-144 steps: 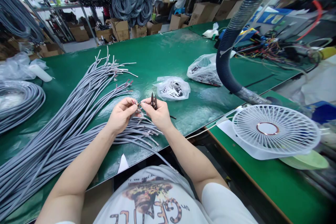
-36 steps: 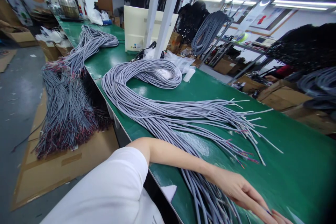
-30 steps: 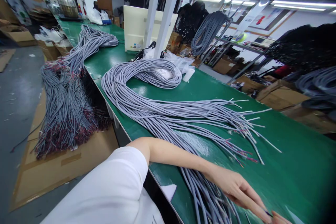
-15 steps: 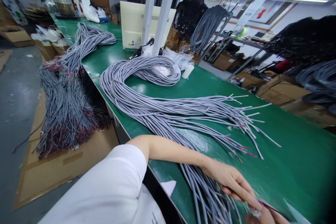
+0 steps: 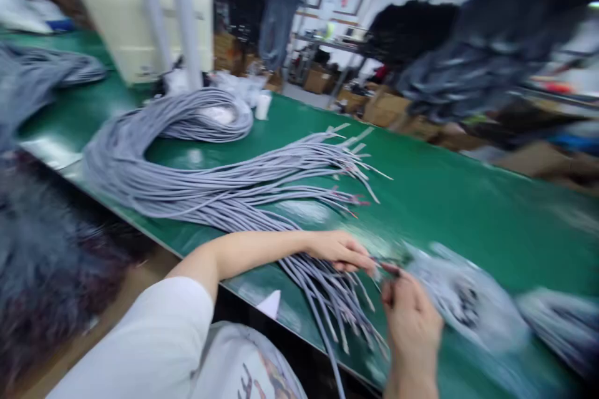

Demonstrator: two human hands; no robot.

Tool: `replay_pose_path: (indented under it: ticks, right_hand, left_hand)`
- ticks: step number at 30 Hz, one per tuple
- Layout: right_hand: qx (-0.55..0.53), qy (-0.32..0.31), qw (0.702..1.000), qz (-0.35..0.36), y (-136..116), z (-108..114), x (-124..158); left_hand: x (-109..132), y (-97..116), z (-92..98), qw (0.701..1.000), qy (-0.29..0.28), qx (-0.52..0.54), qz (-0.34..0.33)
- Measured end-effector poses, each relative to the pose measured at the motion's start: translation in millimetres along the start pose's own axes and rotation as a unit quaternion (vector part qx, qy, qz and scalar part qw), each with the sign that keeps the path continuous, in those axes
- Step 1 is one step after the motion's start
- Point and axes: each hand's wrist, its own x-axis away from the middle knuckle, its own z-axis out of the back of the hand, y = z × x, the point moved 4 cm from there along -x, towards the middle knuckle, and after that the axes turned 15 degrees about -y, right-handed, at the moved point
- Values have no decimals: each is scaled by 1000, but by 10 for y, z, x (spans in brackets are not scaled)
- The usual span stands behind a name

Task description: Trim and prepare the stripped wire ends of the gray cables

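My left hand [image 5: 339,249] reaches over a bundle of grey cables [image 5: 248,215] on the green bench. Its fingers are pinched on thin wires, with a small whitish bit at the fingertips. Close beside it, my right hand [image 5: 412,312] is closed too, thumb and finger pressed on something small and dark that blur hides. The two sets of fingertips nearly meet. Below them, several loose cable ends [image 5: 346,318] with pale tips fan out near the bench's front edge. A clear plastic bag [image 5: 472,299] with small dark parts lies right of my right hand.
The green bench [image 5: 435,193] runs off to the right. A second bag [image 5: 561,324] lies at far right. A cream monitor [image 5: 112,31] and white posts [image 5: 180,19] stand at back left. More cables [image 5: 47,75] lie left. Boxes [image 5: 388,109] sit beyond the bench.
My view has swung right, bringing the plastic bags and my whole right hand into sight. Both hands stay close together, pinching at the same spot.
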Motion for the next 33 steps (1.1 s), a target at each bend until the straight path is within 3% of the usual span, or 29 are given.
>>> replay_pose_path:
  ticks: [1, 5, 18, 33]
  right_hand:
    - [35, 25, 999, 33, -80, -33, 26]
    - [100, 10, 992, 80, -151, -90, 11]
    - [202, -97, 958, 180, -202, -58, -14]
    - [318, -146, 927, 138, -271, -20, 49]
  left_hand:
    - [21, 36, -8, 1000, 3, -12, 1]
    - [14, 66, 30, 999, 10, -30, 24]
    - [-20, 37, 10, 997, -17, -45, 60]
    - [-57, -18, -63, 986, -39, -127, 100]
